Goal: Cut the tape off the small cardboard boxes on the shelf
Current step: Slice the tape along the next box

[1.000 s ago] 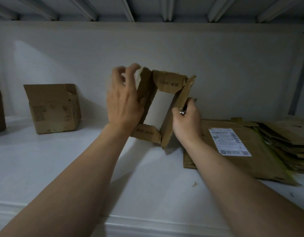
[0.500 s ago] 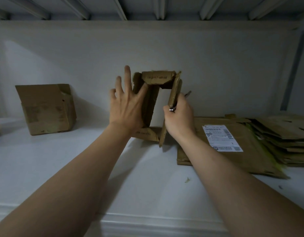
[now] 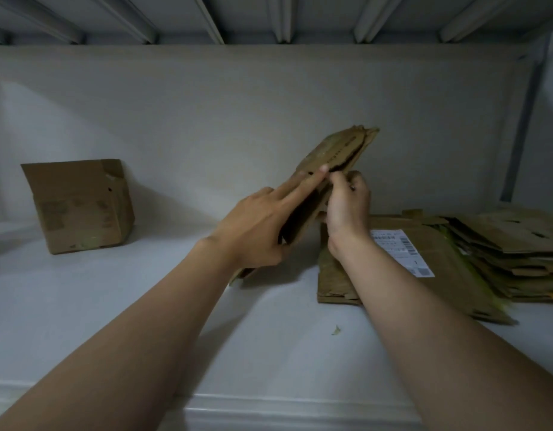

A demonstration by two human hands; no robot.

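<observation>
A small cardboard box (image 3: 336, 152), pressed nearly flat, leans to the right above the white shelf (image 3: 144, 306) at the middle. My left hand (image 3: 262, 225) lies against its left face with the fingers stretched along the cardboard and the thumb under its lower edge. My right hand (image 3: 346, 206) is closed at the box's right side, pinching its edge; a small dark tool tip shows in its fist. A second small box (image 3: 79, 206) stands whole at the back left.
A flattened box with a white shipping label (image 3: 403, 253) lies just right of my hands. Behind it at the far right is a stack of several flattened boxes (image 3: 511, 253). A small scrap (image 3: 336, 330) lies on the shelf. Ribbed shelf underside overhead.
The box stood open as a hollow frame; both hands have squeezed it nearly flat and tilted it to the right. My left hand went from spread on its side to pressed along it.
</observation>
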